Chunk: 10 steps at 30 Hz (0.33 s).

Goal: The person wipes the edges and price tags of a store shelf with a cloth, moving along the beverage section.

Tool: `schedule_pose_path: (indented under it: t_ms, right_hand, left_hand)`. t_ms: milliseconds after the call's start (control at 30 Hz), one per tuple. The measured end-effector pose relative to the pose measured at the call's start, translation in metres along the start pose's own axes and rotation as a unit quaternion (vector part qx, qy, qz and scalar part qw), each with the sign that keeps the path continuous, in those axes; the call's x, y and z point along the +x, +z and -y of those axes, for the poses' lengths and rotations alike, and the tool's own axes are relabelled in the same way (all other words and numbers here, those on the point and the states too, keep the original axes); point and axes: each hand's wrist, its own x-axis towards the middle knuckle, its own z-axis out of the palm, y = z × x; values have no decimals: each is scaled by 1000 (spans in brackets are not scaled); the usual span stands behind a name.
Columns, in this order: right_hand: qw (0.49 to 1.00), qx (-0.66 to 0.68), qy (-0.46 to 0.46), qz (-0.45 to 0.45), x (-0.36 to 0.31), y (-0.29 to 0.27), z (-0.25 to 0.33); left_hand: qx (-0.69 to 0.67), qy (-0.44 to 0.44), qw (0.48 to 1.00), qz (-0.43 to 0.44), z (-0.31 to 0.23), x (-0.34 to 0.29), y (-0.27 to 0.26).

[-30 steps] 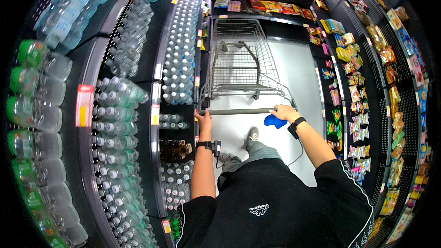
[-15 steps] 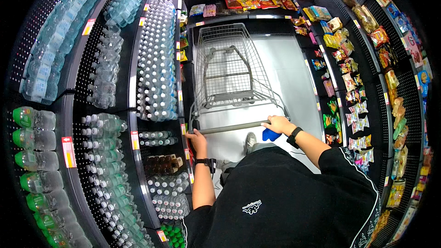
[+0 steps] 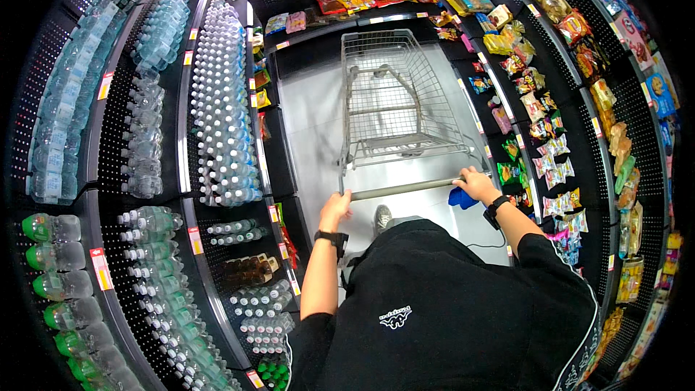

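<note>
A grey wire shopping cart (image 3: 463, 137) stands in front of me, its basket bare as far as the mesh shows. My left hand (image 3: 337, 208) is closed around the left end of the cart's handlebar (image 3: 405, 189). Near the bar's other end, my right hand (image 3: 478, 184) grips it too. A crumpled-looking blue thing (image 3: 462, 198) hangs below my right hand; I cannot tell whether the fingers hold it or it is fixed to the bar. Both wrists wear dark bands.
Shelves of bottled water (image 3: 228, 108) run along the left. Bagged snacks (image 3: 546, 145) fill the right shelves, and a low shelf of colourful packets (image 3: 362, 1) closes the far end. Pale floor (image 3: 308, 108) shows between cart and left shelf. My shoe (image 3: 382, 216) is behind the handlebar.
The cart and both my hands have shifted right, away from the water shelves and closer to the snack shelves. A strip of floor now shows on the cart's left. Both hands keep their grip.
</note>
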Motion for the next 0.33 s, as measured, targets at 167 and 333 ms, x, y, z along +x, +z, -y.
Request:
schedule_pose_path:
  t_ms: [167, 333]
  right_hand:
    - [982, 46, 150, -108, -25, -1, -51]
    - [899, 210, 306, -234, -43, 45, -132]
  left_hand:
    - [-81, 15, 986, 142, -26, 54, 63]
    - [-18, 21, 970, 243, -85, 42, 116]
